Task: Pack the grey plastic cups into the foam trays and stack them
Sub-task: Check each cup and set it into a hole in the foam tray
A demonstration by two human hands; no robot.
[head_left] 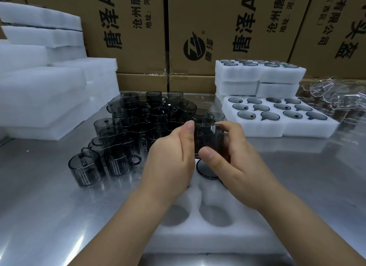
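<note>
Both hands hold one grey see-through cup (210, 139) above a white foam tray (200, 236) at the near edge of the metal table. My left hand (170, 158) grips its left side and my right hand (227, 162) pinches its right side and bottom. One cup (206, 169) sits in a far pocket of this tray, partly hidden by my hands. Two near pockets of the tray stand open. A heap of loose grey cups (138, 125) with handles lies to the left and behind.
A filled foam tray (277, 127) lies at the right, with a stack of filled trays (257, 75) behind it. Blank foam pieces (39, 91) are piled at the left. Cardboard boxes (198, 28) line the back. Clear plastic parts (334, 95) lie at far right.
</note>
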